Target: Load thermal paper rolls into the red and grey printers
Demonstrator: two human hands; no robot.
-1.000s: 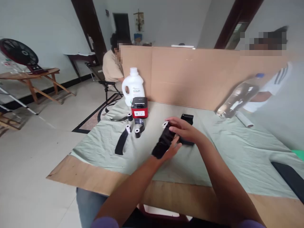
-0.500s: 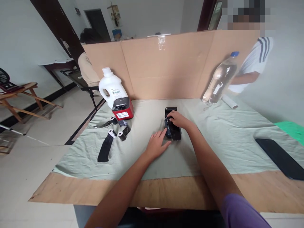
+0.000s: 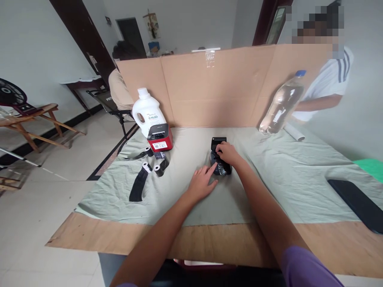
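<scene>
A small dark printer-like device (image 3: 213, 159) stands on the green cloth in front of me, its lid (image 3: 218, 140) raised at the back. A strip of glossy black ribbon (image 3: 222, 170) lies over its near side. My right hand (image 3: 226, 152) is over the device's opening, fingers curled together at the far end of the ribbon; they hide part of the inside. My left hand (image 3: 201, 181) rests on the cloth beside it, fingers spread, with the index fingertip at the device's near left edge. Several black ribbon rolls (image 3: 158, 170) lie to the left, one partly unrolled.
A red and black printer (image 3: 161, 143) and a white jug (image 3: 149, 111) stand at the back left. A clear bottle (image 3: 283, 103) leans against the cardboard screen (image 3: 215, 91). Near it lies a white tube (image 3: 295, 132). A dark phone (image 3: 356, 203) is at right. A person (image 3: 326, 87) is behind the screen.
The long flat black strip over the device now lies lower and more crumpled against it. My right fingers have curled down towards the opening. My left index finger has moved onto the device's edge.
</scene>
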